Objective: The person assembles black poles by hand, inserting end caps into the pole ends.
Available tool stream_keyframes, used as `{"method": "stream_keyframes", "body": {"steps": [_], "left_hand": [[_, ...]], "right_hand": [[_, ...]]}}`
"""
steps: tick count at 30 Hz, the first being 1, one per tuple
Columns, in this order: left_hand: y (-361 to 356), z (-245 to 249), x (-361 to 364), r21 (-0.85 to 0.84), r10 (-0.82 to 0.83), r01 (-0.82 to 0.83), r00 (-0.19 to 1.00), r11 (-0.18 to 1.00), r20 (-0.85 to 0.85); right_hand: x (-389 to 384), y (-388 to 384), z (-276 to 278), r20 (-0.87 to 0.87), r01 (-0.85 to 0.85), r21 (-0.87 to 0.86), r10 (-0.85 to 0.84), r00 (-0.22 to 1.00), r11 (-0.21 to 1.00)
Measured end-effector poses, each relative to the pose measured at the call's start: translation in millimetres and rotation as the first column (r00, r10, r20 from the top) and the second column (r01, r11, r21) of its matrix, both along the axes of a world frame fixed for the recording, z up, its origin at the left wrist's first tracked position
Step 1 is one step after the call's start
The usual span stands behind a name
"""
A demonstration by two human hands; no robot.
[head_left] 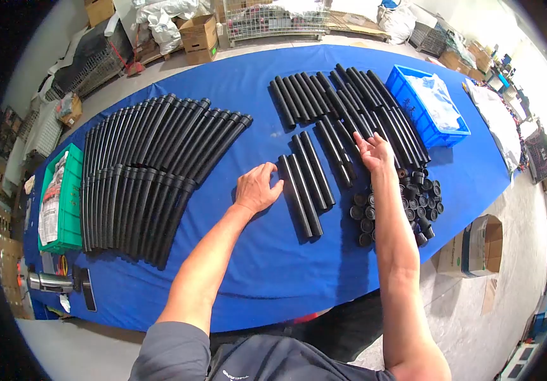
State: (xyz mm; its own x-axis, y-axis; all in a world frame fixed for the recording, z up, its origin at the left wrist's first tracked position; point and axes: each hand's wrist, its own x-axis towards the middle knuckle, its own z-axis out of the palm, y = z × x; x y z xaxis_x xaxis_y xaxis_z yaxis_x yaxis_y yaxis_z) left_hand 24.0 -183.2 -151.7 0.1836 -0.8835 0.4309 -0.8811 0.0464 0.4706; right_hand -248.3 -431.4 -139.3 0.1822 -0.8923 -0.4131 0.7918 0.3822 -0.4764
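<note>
Across the blue tabletop (254, 267) lie matte black tubes (308, 184); left hand (256, 189) rests against them with fingers loose, right hand (375, 152) with fingers spread flat.

Table cover (267, 267): plain bright blue, no pattern. Short tubes (305, 190) + long tubes (153, 165): all black, matte. Caps (429, 190): black too. Bin (446, 138): blue, w/ clear-white plastic bags (435, 95) inside. Crate (73, 203): green. Cardboard boxes (198, 35): brown. Sleeve (172, 352): dark grey.

No legible text: print on papers (50, 213) in green crate (72, 190), shirt mark (235, 374) too blurred.
</note>
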Motion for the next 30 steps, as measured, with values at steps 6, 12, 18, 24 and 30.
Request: {"method": "stream_keyframes", "body": {"steps": [6, 12, 18, 24, 30], "left_hand": [[-1, -2, 0, -0.031, -0.001, 0.001, 1.0, 1.0, 0.008], [-1, -1, 0, -0.014, 0.003, -0.003, 1.0, 1.0, 0.0], [0, -1, 0, -0.01, 0.008, -0.008, 1.0, 1.0, -0.002], [0, 1, 0, -0.009, 0.017, -0.017, 1.0, 1.0, 0.001], [0, 1, -2, -0.005, 0.03, -0.03, 1.0, 1.0, -0.008]], "right_hand": [[3, -17, -17, 0.153, 0.043, 0.076, -0.054, 0.987, 0.996], [2, -34, -27, 0.359, 0.017, 0.173, -0.079, 0.93, 0.985], [9, -30, -21, 0.471, -0.013, 0.212, -0.09, 0.878, 0.977], [17, -24, -5, 0.487, 0.026, 0.295, -0.174, 0.856, 0.955], [22, -30, -11, 0.43, 0.079, 0.29, -0.203, 0.88, 0.954]]}}
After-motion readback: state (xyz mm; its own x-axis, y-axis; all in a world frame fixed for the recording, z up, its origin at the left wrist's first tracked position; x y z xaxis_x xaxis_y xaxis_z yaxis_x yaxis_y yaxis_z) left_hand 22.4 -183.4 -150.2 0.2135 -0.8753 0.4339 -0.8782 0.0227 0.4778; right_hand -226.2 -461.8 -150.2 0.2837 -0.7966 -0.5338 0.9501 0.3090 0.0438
